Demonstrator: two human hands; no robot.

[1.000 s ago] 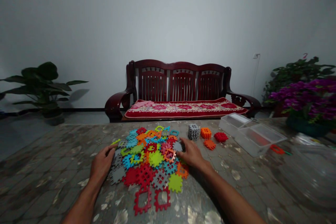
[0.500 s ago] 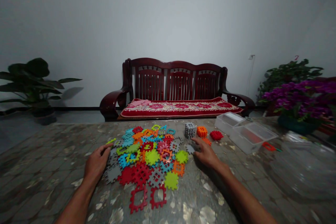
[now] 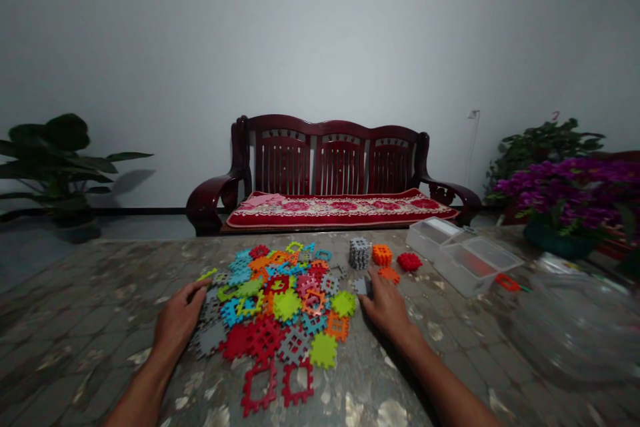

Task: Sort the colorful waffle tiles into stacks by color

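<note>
A loose pile of multicoloured interlocking waffle tiles (image 3: 280, 300) lies on the marbled table cover (image 3: 100, 293). My left hand (image 3: 177, 317) rests at the pile's left edge, fingertips against a dark grey tile (image 3: 210, 339), gripping nothing visible. My right hand (image 3: 386, 307) sits at the pile's right side, its fingers over a small grey tile (image 3: 361, 286). Part of that tile is hidden, so the grip is unclear. Beyond it stand a grey stacked cube of tiles (image 3: 359, 253), an orange stack (image 3: 381, 255) and a red cluster (image 3: 410, 262).
Two clear plastic boxes (image 3: 473, 265) stand at the far right of the table, with a small orange-red object (image 3: 508, 283) beside them. A clear plastic sheet (image 3: 575, 327) lies at the right. A dark wooden bench (image 3: 330, 173) stands behind the table.
The small grey tile has slid rightward out of the pile, with my right hand moving along with it. My left hand has barely moved. The view has drifted slightly.
</note>
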